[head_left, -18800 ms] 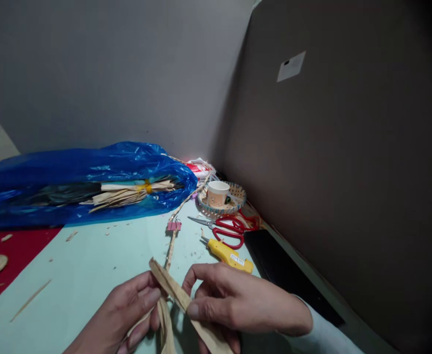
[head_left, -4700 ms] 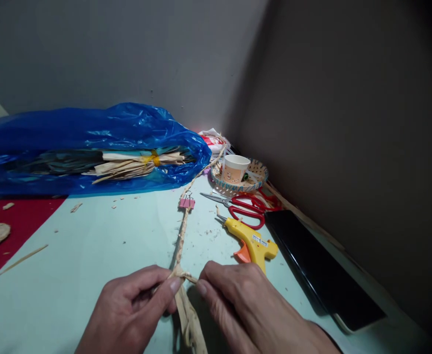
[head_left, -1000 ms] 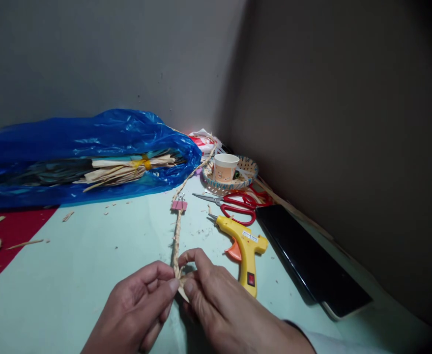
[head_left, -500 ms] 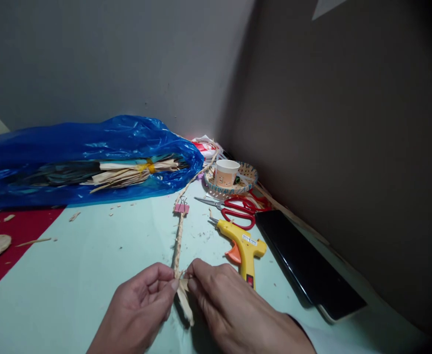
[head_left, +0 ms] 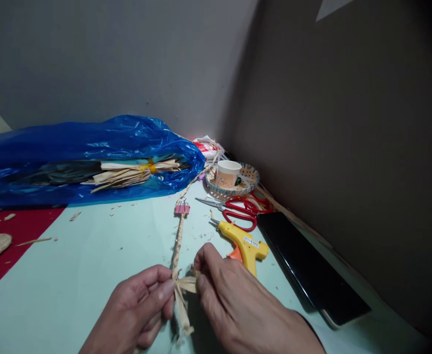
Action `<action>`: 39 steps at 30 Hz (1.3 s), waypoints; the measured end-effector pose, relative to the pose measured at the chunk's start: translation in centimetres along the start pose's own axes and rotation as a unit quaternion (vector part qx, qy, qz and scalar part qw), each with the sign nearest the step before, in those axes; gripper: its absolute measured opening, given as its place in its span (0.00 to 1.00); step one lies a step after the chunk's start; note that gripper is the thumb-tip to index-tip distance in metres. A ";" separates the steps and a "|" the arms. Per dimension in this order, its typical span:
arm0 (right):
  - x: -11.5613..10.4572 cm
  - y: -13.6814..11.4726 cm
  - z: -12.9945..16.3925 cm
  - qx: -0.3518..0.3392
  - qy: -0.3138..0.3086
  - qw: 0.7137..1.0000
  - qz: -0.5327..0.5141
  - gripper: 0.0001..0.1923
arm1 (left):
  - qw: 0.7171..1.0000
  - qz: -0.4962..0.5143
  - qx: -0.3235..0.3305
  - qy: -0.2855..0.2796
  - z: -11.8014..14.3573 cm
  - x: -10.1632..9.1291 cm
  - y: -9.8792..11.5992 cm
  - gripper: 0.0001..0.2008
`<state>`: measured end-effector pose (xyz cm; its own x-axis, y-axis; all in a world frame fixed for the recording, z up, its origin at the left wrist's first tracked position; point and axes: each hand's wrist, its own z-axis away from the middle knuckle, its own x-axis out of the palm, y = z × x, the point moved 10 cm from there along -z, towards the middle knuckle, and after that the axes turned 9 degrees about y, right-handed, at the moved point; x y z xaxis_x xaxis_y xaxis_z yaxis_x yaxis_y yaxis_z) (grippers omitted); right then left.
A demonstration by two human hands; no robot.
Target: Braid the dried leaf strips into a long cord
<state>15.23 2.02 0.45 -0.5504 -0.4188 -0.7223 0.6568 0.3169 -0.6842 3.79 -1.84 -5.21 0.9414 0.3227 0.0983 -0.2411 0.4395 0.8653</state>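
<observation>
Braid (head_left: 178, 241) runs straight away from you toward clip (head_left: 182, 209); near end pinched between your left hand (head_left: 142, 309) and right hand (head_left: 238, 305) fingertips.

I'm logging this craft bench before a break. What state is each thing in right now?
left hand: pinching the braid's near end
right hand: pinching a loose strip at that end
braided strip: lying stretched along the table, partly braided
pink binder clip: clamped on the braid's far part
red scissors: lying flat, blades shut
yellow glue gun: lying on its side
paper cup: upright in the woven tray
blue bag: lying open-mouthed, tied strips inside
</observation>
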 end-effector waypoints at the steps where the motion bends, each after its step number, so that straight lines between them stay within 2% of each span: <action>1: -0.3 -0.2 -0.1 -0.012 0.012 1.000 -0.009 0.08 | 1.000 -0.002 0.000 0.000 0.0 0.0 0.0 0.16; 6: -4.2 -1.3 -0.1 -0.082 0.157 0.981 -0.072 0.05 | 1.000 0.012 -0.006 -0.009 -0.1 0.2 -0.1 0.18; 8: -5.2 -1.5 0.1 -0.106 0.184 0.969 -0.129 0.05 | 1.000 0.022 -0.009 -0.012 -0.1 0.2 -0.1 0.20; 10: -4.8 -1.9 0.1 -0.121 0.149 0.954 -0.231 0.05 | 0.999 0.029 -0.017 -0.014 -0.3 0.2 -0.4 0.22; 13: -2.7 -2.6 0.1 -0.120 0.052 0.929 -0.345 0.06 | 0.998 0.041 -0.031 -0.028 -0.3 0.3 -0.8 0.23; 16: -1.4 -2.8 0.1 -0.116 0.028 0.948 -0.295 0.04 | 0.997 0.056 -0.042 -0.028 -0.2 0.3 -1.2 0.21; 20: -1.4 -2.6 0.1 -0.127 0.071 0.975 -0.170 0.04 | 0.993 0.089 -0.071 -0.031 0.1 0.3 -1.6 0.20; 24: -1.3 -1.4 -0.1 -0.084 0.094 0.986 -0.107 0.04 | 0.993 0.092 -0.066 -0.042 0.1 0.5 -1.5 0.20; 31: -1.2 -0.8 -0.4 -0.075 0.120 0.988 -0.069 0.03 | 0.996 0.072 -0.051 -0.033 -0.1 0.4 -1.5 0.21; 34: -1.2 -0.5 -0.5 -0.047 0.131 0.989 -0.056 0.04 | 0.997 0.057 -0.039 -0.027 -0.1 0.3 -1.3 0.22; 39: 0.0 0.2 -0.6 -0.012 0.090 0.994 -0.063 0.04 | 0.999 0.037 -0.024 -0.012 0.1 0.3 -1.0 0.22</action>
<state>15.03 2.65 0.29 -0.7124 -0.2991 -0.6349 0.5649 0.2924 -0.7716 4.34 -2.25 -6.00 0.9256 0.3365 0.1732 -0.3210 0.4558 0.8302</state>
